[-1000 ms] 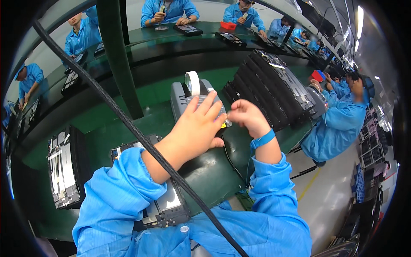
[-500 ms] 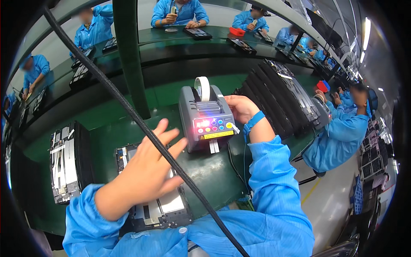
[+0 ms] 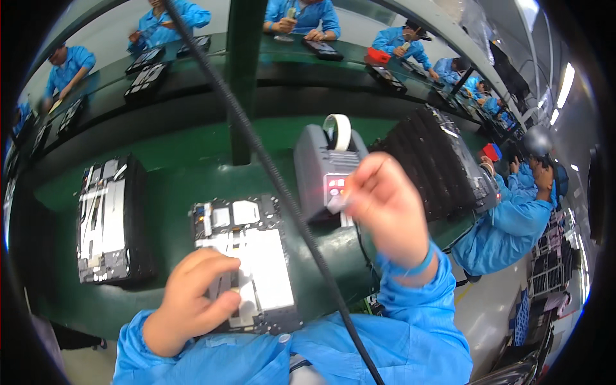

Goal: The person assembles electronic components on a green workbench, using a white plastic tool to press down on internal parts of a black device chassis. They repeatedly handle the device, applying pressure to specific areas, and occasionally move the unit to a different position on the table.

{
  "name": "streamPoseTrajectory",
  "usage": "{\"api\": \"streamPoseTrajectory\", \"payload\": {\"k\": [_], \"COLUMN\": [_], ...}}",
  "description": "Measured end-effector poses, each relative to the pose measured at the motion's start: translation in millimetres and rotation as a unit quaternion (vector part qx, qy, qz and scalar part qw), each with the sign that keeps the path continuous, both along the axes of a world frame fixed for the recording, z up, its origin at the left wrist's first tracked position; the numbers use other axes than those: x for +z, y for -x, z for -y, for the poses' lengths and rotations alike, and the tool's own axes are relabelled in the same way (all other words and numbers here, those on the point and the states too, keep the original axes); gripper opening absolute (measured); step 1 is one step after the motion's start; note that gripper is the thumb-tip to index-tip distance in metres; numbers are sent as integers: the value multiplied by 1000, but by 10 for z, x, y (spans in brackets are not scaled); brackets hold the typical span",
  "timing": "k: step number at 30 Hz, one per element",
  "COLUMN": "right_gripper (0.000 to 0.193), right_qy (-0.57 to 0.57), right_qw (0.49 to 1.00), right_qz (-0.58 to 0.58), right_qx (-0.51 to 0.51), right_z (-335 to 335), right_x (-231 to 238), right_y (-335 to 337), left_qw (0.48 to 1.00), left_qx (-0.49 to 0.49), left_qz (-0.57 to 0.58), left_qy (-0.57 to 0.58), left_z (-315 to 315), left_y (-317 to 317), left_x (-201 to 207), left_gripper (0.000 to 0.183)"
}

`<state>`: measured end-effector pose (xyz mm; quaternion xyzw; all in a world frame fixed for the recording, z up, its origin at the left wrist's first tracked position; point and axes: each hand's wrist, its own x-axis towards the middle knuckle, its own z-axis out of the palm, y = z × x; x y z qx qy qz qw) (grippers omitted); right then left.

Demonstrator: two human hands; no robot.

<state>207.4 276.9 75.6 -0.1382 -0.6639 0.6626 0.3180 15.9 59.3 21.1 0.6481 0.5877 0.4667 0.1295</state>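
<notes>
A flat device with its insides exposed (image 3: pixel 266 256), black-framed with a large white panel, lies on the green bench in front of me. My left hand (image 3: pixel 192 295) is at its lower left edge, thumb and forefinger apart with nothing seen between them. A grey tape dispenser (image 3: pixel 312 176), with a white tape roll (image 3: pixel 343 133) on top, stands beyond the device to the right. Before its lit panel, my right hand (image 3: pixel 388 215) pinches a small whitish piece of tape (image 3: pixel 337 204). Motion blurs this hand, which partly covers the dispenser's front.
A stack of similar opened devices (image 3: pixel 102 221) stands at the left. Black units (image 3: pixel 420 163) lean in a row right of the dispenser. A dark braided cable (image 3: pixel 256 144) crosses the view diagonally. A co-worker in blue (image 3: pixel 507 218) sits at the right; several others work across the bench.
My left hand has come down from beside the dispenser to the device. My right hand has moved from the dispenser's right side to its front, now pinching tape. The view has shifted.
</notes>
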Motion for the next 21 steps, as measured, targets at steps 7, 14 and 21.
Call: {"api": "streamPoseTrajectory", "payload": {"k": [7, 14, 21], "right_gripper": [23, 26, 42], "right_qy": [-139, 126, 90], "right_qw": [987, 985, 990], "right_qz": [63, 22, 96], "right_qx": [49, 117, 42], "right_z": [960, 1164, 1124], "right_x": [-730, -714, -818], "right_y": [129, 165, 222], "left_qw": [953, 866, 874], "left_qx": [19, 0, 13], "left_qz": [234, 428, 452], "left_qy": [192, 260, 177], "left_z": [-5, 204, 289], "left_y": [-251, -135, -122], "left_x": [60, -144, -213], "left_gripper": [49, 13, 22]}}
